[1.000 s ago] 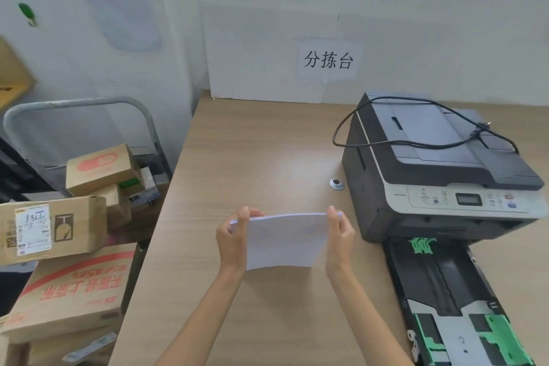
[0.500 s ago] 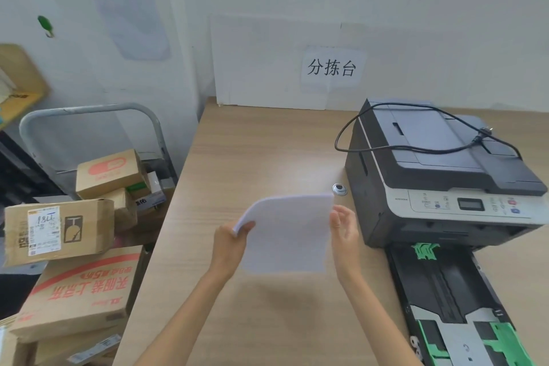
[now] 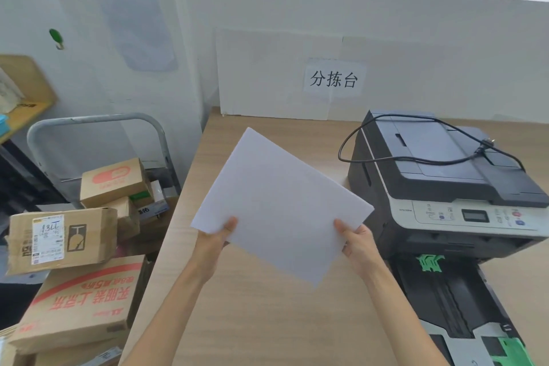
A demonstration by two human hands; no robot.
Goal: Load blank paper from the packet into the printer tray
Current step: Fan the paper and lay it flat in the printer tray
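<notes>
A stack of blank white paper is held up above the wooden table, tilted with its face toward me and one corner pointing down. My left hand grips its lower left edge. My right hand grips its right edge. The grey and black printer stands at the right. Its black paper tray with green guides is pulled out toward me, and no paper shows in it. The paper packet is not in view.
A black cable lies looped on the printer lid. Cardboard boxes are piled on a cart left of the table. A white board with a printed sign leans on the wall behind.
Both hands have lifted the paper from low and flat over the table to an upright, rotated pose facing me. The camera view has tipped upward.
</notes>
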